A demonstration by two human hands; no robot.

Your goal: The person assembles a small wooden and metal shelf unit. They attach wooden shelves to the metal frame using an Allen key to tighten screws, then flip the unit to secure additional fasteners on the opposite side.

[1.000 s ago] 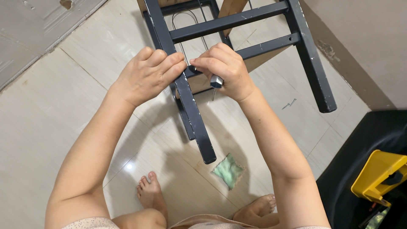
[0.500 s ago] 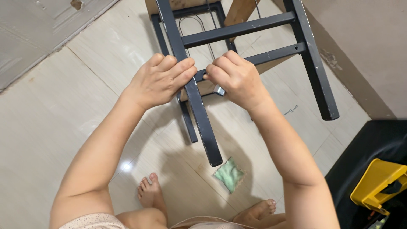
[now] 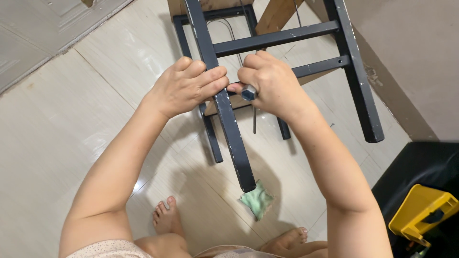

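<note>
A dark metal chair frame (image 3: 282,37) lies tipped over with its legs pointing toward me. My left hand (image 3: 189,86) wraps around the nearest leg (image 3: 230,129) of the frame. My right hand (image 3: 270,81) grips a small metal tool with a hexagonal end (image 3: 248,92), pressed against the same leg just right of my left hand. A thin shaft hangs down below the right hand. Both hands are close together, nearly touching.
Light tiled floor (image 3: 71,119) lies below. A green cloth (image 3: 257,199) rests on the floor between my bare feet (image 3: 165,217). A black bin (image 3: 425,172) with a yellow object (image 3: 423,212) stands at the lower right. A wooden seat edge (image 3: 277,16) shows at the top.
The chair frame has swung a little, its near leg now reaching lower toward me. Both hands stayed on the leg, the right hand turning the tool slightly.
</note>
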